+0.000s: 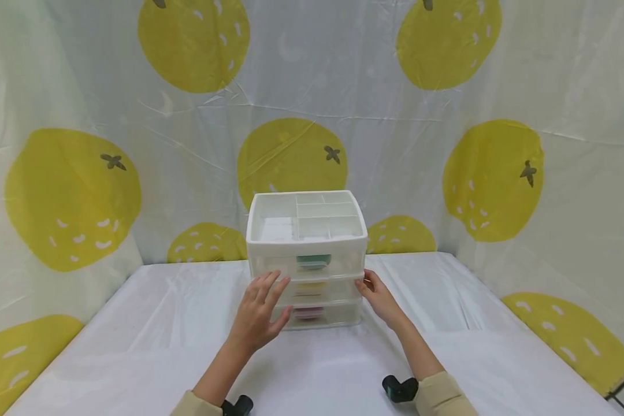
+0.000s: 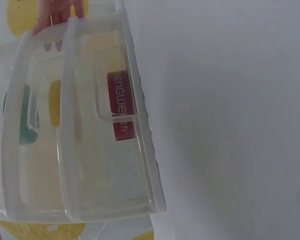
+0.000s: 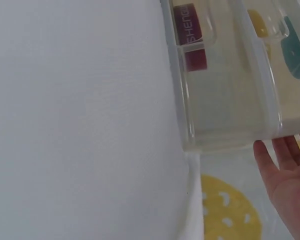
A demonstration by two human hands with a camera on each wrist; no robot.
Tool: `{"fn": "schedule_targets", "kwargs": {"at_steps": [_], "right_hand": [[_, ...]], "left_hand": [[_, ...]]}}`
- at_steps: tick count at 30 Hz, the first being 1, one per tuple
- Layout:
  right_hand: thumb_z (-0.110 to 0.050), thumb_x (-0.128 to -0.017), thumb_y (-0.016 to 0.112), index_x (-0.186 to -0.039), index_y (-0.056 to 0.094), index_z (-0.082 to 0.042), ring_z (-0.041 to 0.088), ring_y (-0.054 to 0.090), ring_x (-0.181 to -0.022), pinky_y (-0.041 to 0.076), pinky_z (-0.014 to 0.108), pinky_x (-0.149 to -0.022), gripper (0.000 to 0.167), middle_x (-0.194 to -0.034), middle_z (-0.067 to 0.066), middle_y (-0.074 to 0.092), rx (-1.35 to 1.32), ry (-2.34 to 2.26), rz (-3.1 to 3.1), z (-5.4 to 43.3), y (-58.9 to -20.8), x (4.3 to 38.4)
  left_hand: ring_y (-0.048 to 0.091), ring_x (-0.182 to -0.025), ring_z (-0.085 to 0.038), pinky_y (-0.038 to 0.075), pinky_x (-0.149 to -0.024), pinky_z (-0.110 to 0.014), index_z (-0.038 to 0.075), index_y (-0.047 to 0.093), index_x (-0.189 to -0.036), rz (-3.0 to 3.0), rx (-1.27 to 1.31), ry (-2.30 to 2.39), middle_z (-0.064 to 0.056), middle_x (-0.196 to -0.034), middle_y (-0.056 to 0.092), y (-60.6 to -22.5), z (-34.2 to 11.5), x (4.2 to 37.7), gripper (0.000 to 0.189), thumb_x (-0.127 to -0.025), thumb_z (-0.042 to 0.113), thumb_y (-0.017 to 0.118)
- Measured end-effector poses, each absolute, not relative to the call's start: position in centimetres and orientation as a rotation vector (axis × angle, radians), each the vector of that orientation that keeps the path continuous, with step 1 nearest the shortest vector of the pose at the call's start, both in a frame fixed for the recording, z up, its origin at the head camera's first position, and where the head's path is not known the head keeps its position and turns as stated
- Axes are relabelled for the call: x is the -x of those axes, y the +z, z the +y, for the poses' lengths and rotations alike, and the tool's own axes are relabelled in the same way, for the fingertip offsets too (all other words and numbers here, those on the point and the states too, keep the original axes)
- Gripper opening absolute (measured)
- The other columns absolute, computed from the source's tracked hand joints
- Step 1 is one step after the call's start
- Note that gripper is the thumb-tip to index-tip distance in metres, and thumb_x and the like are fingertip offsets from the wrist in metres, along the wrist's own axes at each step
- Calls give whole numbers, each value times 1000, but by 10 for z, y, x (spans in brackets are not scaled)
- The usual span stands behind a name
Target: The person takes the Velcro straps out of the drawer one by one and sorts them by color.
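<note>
The drawer box (image 1: 307, 248) sits on the bench (image 1: 135, 370). It has a tray (image 1: 312, 218) on top, with one big space on the left and small ones on the right. Under that come the top drawer (image 1: 270, 264), middle drawer (image 1: 339, 290) and bottom drawer (image 1: 341, 315). The left hand (image 1: 260, 312) is before the box's left part. The right hand (image 1: 381, 299) is at its right side. A cloth (image 1: 374, 133) hangs behind.
</note>
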State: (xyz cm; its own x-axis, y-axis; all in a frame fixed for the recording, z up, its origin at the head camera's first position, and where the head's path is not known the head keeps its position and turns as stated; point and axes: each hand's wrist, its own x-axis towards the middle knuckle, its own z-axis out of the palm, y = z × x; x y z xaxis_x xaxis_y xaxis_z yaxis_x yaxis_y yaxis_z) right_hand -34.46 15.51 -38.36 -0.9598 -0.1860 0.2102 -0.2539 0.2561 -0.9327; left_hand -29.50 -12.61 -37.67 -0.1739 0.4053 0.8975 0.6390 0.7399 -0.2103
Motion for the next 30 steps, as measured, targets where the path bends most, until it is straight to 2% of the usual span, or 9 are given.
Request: {"fn": "schedule_targets", "kwargs": {"at_steps": [8, 18, 22, 26, 30], "right_hand": [[-25, -94, 47, -133, 33, -3, 32, 38, -128, 34, 45, -104, 47, -136, 18, 38, -390, 1874, -2385, 152, -385, 344], [-26, -93, 48, -130, 36, -1, 32, 42, -123, 36, 45, -101, 46, -130, 19, 41, -344, 1849, -2359, 150, -390, 348], [-28, -93, 49, -131, 36, -2, 32, 43, -123, 36, 45, -102, 48, -129, 18, 42, -305, 1838, -2367, 150, -393, 348], [-29, -93, 49, -131, 36, -2, 32, 43, -122, 37, 46, -101, 48, -128, 18, 43, -270, 1824, -2370, 149, -395, 349], [-29, -93, 50, -130, 38, -3, 31, 44, -121, 37, 45, -100, 47, -126, 18, 45, -257, 1818, -2359, 147, -396, 351]], "left_hand": [[48, -113, -31, 46, -87, -43, 5, 52, -123, -1852, 784, -333, -17, -123, 51, -377, -111, 291, 50, -93, 41, 34], [47, -114, -31, 46, -87, -42, 6, 51, -124, -1859, 725, -307, -17, -124, 50, -373, -101, 293, 45, -90, 36, 44], [46, -114, -31, 43, -91, -42, 6, 52, -123, -1844, 698, -270, -17, -123, 50, -371, -98, 296, 44, -86, 29, 51], [46, -115, -31, 41, -93, -43, 7, 52, -123, -1851, 670, -262, -17, -123, 50, -370, -96, 298, 50, -77, 26, 61], [46, -115, -31, 40, -94, -43, 8, 52, -123, -1863, 641, -270, -17, -123, 50, -370, -94, 300, 54, -73, 23, 65]]}}
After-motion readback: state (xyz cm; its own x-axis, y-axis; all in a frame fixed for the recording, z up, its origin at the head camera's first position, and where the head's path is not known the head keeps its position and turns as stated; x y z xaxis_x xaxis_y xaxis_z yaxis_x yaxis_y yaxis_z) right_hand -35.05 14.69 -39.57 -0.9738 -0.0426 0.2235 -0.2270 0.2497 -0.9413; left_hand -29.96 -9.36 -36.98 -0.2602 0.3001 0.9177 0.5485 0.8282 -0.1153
